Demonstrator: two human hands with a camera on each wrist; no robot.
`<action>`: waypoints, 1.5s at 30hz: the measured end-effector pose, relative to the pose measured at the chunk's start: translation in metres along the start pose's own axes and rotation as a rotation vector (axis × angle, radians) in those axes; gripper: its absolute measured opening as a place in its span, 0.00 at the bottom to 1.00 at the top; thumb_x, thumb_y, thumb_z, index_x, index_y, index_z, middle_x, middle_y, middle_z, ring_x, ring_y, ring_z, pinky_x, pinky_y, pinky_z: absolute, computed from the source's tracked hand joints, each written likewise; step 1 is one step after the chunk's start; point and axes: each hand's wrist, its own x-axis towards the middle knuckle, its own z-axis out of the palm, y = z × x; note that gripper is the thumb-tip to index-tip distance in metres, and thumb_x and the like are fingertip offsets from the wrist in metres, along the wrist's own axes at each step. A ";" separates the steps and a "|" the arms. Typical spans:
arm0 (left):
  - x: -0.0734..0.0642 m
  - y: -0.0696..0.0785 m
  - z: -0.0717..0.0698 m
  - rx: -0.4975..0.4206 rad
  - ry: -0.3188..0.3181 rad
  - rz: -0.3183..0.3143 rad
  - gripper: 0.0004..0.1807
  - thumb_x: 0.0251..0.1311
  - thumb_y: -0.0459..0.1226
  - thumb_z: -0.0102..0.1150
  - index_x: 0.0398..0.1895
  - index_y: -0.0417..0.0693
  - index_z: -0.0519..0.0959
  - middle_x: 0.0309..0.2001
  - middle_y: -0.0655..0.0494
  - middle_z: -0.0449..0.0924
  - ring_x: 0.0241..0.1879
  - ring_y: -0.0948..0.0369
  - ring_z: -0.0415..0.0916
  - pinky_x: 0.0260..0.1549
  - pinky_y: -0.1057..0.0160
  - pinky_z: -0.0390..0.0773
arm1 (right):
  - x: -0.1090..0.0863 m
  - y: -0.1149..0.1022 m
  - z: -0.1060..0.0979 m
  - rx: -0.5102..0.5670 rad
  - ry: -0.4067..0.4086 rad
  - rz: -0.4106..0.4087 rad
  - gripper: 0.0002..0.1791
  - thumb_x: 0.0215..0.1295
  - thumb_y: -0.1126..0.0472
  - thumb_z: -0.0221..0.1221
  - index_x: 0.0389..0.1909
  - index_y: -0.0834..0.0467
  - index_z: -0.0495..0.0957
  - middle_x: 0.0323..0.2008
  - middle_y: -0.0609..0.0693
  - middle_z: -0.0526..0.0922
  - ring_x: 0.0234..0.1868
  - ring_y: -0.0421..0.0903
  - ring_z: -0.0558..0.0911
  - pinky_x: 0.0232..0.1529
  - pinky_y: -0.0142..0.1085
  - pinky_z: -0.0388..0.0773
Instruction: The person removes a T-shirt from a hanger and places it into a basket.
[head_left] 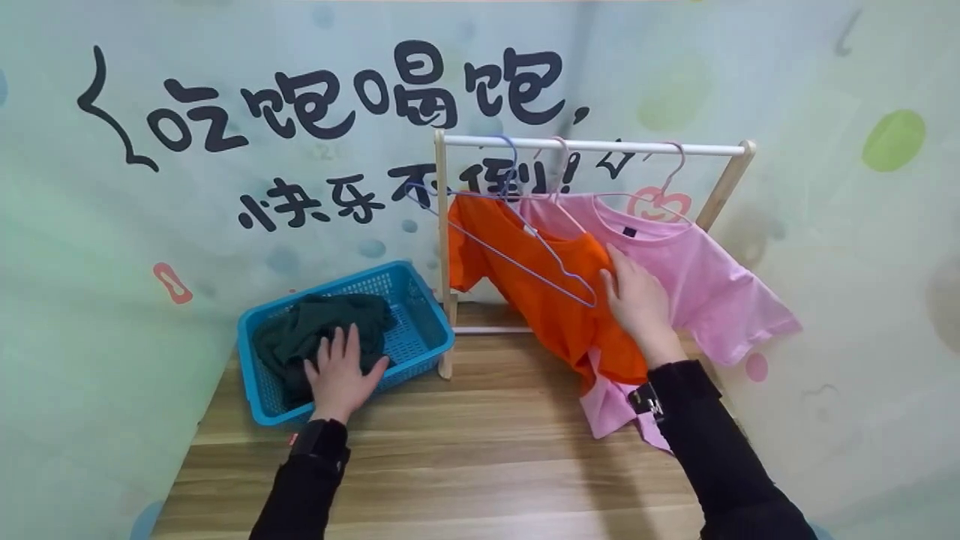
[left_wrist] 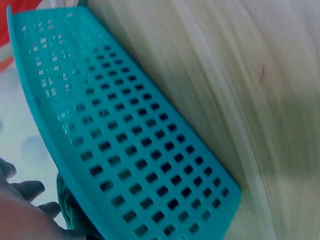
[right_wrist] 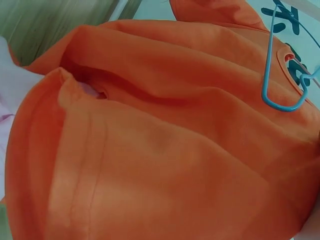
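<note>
Left grip (head_left: pixel 343 375) low and wide, right grip (head_left: pixel 639 298) raised

The orange cloth T-shirt (head_left: pixel 540 292) hangs just left of the right grip, its length slanting down to the lower right, in front of a pink cloth T-shirt (head_left: pixel 720 292) on a rack with pale wooden posts (head_left: pixel 441 247) and a white rail (head_left: pixel 615 146). A thin blue wire hanger (right_wrist: pixel 268 62) hangs before the orange T-shirt; its long axis also slopes rightward, so the lower end lies just beside the right grip and well apart from the left.

The right grip touches the orange T-shirt near the shoulder; whether it pinches cloth I cannot tell. The left grip is wide, fingers spread over a crumpled dark green cloth garment (head_left: pixel 322 322) in a blue latticed plastic basket (head_left: pixel 416 300). Contact there is unclear, and the heap shows no clear long axis. The basket stands on the wood-grain tabletop (head_left: pixel 465 435).
</note>
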 end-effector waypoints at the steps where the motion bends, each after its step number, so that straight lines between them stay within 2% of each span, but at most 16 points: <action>1: 0.000 0.003 0.002 0.006 -0.011 0.002 0.47 0.67 0.60 0.51 0.79 0.45 0.48 0.77 0.36 0.45 0.74 0.36 0.37 0.64 0.27 0.34 | 0.001 0.000 0.001 -0.005 0.018 0.003 0.23 0.75 0.58 0.53 0.66 0.61 0.69 0.54 0.64 0.80 0.52 0.64 0.79 0.58 0.56 0.72; 5: -0.002 0.016 0.009 0.042 -0.045 0.013 0.49 0.66 0.65 0.47 0.80 0.49 0.46 0.78 0.38 0.43 0.75 0.37 0.35 0.64 0.27 0.33 | 0.002 0.000 0.004 -0.023 0.101 0.017 0.11 0.73 0.63 0.53 0.52 0.63 0.76 0.40 0.66 0.83 0.41 0.68 0.81 0.43 0.59 0.76; 8: -0.004 0.028 0.014 0.068 -0.069 0.032 0.49 0.65 0.67 0.45 0.80 0.51 0.44 0.78 0.40 0.41 0.75 0.38 0.34 0.64 0.28 0.33 | 0.003 -0.003 0.004 -0.029 0.139 0.033 0.08 0.72 0.64 0.53 0.45 0.64 0.76 0.34 0.66 0.82 0.36 0.70 0.80 0.37 0.60 0.74; 14: -0.010 0.051 0.021 0.051 -0.084 0.090 0.49 0.64 0.66 0.48 0.80 0.52 0.47 0.79 0.42 0.38 0.76 0.39 0.32 0.64 0.28 0.30 | 0.006 -0.006 -0.002 -0.049 0.178 0.035 0.07 0.73 0.63 0.53 0.41 0.64 0.75 0.30 0.66 0.80 0.34 0.70 0.80 0.35 0.60 0.75; 18: -0.015 0.063 0.025 0.067 -0.076 0.139 0.49 0.64 0.65 0.51 0.80 0.53 0.49 0.79 0.42 0.39 0.76 0.39 0.34 0.64 0.28 0.33 | 0.009 -0.004 -0.010 -0.058 0.207 0.024 0.08 0.73 0.63 0.53 0.41 0.65 0.75 0.29 0.66 0.79 0.33 0.70 0.79 0.35 0.60 0.75; 22: -0.019 0.070 0.030 0.075 -0.077 0.185 0.48 0.63 0.65 0.51 0.80 0.54 0.49 0.79 0.42 0.39 0.76 0.39 0.34 0.65 0.28 0.34 | 0.012 0.001 -0.020 -0.057 0.229 0.038 0.09 0.74 0.62 0.52 0.43 0.65 0.75 0.30 0.66 0.80 0.33 0.69 0.79 0.34 0.60 0.74; 27: -0.023 0.073 0.036 0.071 -0.092 0.207 0.50 0.62 0.69 0.46 0.80 0.57 0.47 0.79 0.44 0.37 0.76 0.42 0.30 0.66 0.30 0.30 | 0.009 0.009 -0.031 -0.046 0.243 0.064 0.09 0.74 0.62 0.52 0.43 0.64 0.75 0.32 0.66 0.80 0.34 0.68 0.78 0.34 0.58 0.74; 30: -0.026 0.074 0.039 0.068 -0.093 0.221 0.50 0.62 0.70 0.45 0.80 0.58 0.47 0.79 0.45 0.37 0.77 0.43 0.29 0.66 0.31 0.30 | 0.001 0.017 -0.032 -0.038 0.269 0.067 0.07 0.73 0.63 0.53 0.42 0.64 0.76 0.32 0.66 0.80 0.34 0.69 0.79 0.34 0.59 0.73; 36: -0.033 0.080 0.043 0.074 -0.094 0.232 0.49 0.62 0.68 0.49 0.80 0.57 0.49 0.79 0.45 0.39 0.77 0.42 0.30 0.66 0.31 0.31 | -0.028 0.038 -0.024 -0.011 0.319 0.031 0.05 0.70 0.66 0.56 0.40 0.65 0.76 0.32 0.65 0.81 0.35 0.69 0.79 0.34 0.60 0.73; 45: -0.052 0.084 0.057 0.097 -0.085 0.265 0.50 0.60 0.66 0.54 0.80 0.57 0.49 0.79 0.45 0.42 0.76 0.42 0.37 0.66 0.30 0.38 | -0.080 0.065 -0.008 0.035 0.302 0.027 0.05 0.68 0.70 0.57 0.41 0.68 0.77 0.33 0.67 0.82 0.33 0.69 0.80 0.36 0.59 0.75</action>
